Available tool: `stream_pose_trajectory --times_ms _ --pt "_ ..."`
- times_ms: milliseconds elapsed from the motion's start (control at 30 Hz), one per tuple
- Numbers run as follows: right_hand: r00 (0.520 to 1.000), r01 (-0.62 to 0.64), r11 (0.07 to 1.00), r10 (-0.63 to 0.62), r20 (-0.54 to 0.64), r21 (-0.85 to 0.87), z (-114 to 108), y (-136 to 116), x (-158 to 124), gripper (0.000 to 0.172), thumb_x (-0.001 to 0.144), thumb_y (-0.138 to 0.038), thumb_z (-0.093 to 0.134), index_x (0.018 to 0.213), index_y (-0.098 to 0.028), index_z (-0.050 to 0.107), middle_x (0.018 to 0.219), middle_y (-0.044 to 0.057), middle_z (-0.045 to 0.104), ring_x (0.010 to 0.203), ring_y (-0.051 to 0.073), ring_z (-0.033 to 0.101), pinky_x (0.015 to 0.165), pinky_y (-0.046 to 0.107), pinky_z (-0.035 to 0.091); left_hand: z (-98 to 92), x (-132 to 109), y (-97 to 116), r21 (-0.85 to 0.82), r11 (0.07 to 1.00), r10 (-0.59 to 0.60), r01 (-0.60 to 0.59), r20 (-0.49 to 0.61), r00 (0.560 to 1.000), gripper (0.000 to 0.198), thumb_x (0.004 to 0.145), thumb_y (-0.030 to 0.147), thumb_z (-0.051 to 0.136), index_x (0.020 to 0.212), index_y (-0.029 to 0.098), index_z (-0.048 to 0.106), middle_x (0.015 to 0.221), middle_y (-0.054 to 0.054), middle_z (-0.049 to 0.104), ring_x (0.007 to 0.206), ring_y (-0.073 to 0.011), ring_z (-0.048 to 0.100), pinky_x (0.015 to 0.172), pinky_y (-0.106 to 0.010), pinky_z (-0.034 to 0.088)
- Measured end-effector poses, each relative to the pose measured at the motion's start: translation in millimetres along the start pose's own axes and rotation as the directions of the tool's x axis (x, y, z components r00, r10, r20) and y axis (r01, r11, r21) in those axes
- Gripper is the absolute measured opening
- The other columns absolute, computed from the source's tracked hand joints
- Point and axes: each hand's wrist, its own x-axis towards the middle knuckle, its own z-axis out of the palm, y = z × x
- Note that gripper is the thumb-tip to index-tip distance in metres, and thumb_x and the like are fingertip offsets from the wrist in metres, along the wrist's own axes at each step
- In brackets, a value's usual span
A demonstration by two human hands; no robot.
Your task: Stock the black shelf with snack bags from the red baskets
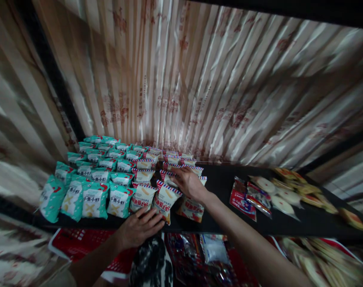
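Red-and-white snack bags with striped top edges stand in rows on a black shelf (pixel 219 191). My left hand (pixel 142 227) lies with fingers stretched against the lower front of two of them, a front snack bag (pixel 142 196) and the snack bag beside it (pixel 166 199). Over the rows further back, my right hand (pixel 190 183) has its fingers bent together on the top of a snack bag (pixel 168 178); its fingertips are partly hidden. Below my right wrist another snack bag (pixel 190 208) stands at the front. Teal snack bags (pixel 94 200) fill the rows to the left.
On the shelf's right lie red flat packets (pixel 242 199), round pale packaged pieces (pixel 285 205) and yellow packets (pixel 311 191). Beneath are a red basket (pixel 79 245), more packets (pixel 214 249) and a heaped basket at right. Pleated patterned sheeting (pixel 169 79) hangs behind.
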Motion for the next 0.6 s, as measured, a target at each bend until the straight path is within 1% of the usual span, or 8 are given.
stream_pose_trajectory --times_ms 67,167,300,367,467,600 --pt "0.996 -0.007 0.999 0.011 0.093 -0.04 -0.5 0.4 8.3 0.034 0.089 -0.032 0.049 0.118 -0.016 0.057 0.111 0.011 0.065 0.106 0.021 0.058 0.097 0.035 0.037 3.5 1.7 0.8 -0.002 1.0 -0.004 0.004 0.015 1.0 0.045 0.088 0.03 0.047 0.133 0.029 0.043 0.152 0.0 0.022 0.137 -0.0214 0.024 0.112 -0.041 0.018" --pt "0.983 -0.063 0.991 0.082 0.164 -0.121 -1.1 -1.2 16.7 0.034 0.087 -0.034 0.051 0.115 -0.015 0.059 0.11 0.014 0.065 0.103 0.024 0.059 0.091 0.034 0.039 6.1 0.8 0.1 -0.002 1.0 -0.007 0.007 0.031 0.999 0.045 0.089 0.03 0.046 0.133 0.027 0.043 0.153 0.001 0.02 0.137 -0.0214 0.022 0.113 -0.041 0.016" --pt "0.956 -0.095 0.99 0.119 0.268 -0.102 2.2 -1.2 24.8 0.028 0.087 -0.03 0.05 0.109 -0.017 0.061 0.104 0.012 0.067 0.095 0.023 0.063 0.077 0.029 0.042 6.0 1.4 -0.5 -0.008 1.0 -0.027 0.028 0.057 0.998 0.045 0.089 0.032 0.045 0.133 0.025 0.043 0.152 -0.001 0.024 0.136 -0.0227 0.024 0.112 -0.041 0.017" --pt "0.954 -0.116 0.991 0.132 0.27 -0.073 5.7 -0.3 27.6 0.027 0.086 -0.03 0.051 0.108 -0.017 0.06 0.104 0.011 0.067 0.094 0.022 0.063 0.074 0.027 0.041 5.7 2.4 -0.2 -0.015 0.999 -0.036 0.037 0.058 0.998 0.045 0.089 0.032 0.045 0.133 0.024 0.043 0.151 -0.002 0.027 0.136 -0.0225 0.026 0.112 -0.041 0.019" --pt "0.964 -0.125 0.992 0.126 0.236 -0.017 10.9 -0.5 30.9 0.028 0.085 -0.029 0.053 0.11 -0.018 0.06 0.106 0.01 0.067 0.097 0.022 0.062 0.076 0.026 0.041 6.0 2.8 0.1 -0.025 0.999 -0.035 0.036 0.051 0.998 0.045 0.089 0.032 0.046 0.133 0.024 0.044 0.151 -0.002 0.027 0.136 -0.0221 0.026 0.111 -0.04 0.02" --pt "0.973 -0.113 0.99 0.094 0.21 0.08 13.8 -5.6 36.7 0.022 0.086 -0.027 0.051 0.101 -0.018 0.064 0.098 0.007 0.069 0.091 0.019 0.063 0.072 0.024 0.041 7.4 1.7 0.3 -0.04 0.998 -0.038 0.04 0.059 0.998 0.044 0.089 0.032 0.044 0.133 0.025 0.044 0.153 -0.001 0.022 0.138 -0.0217 0.021 0.112 -0.04 0.017"
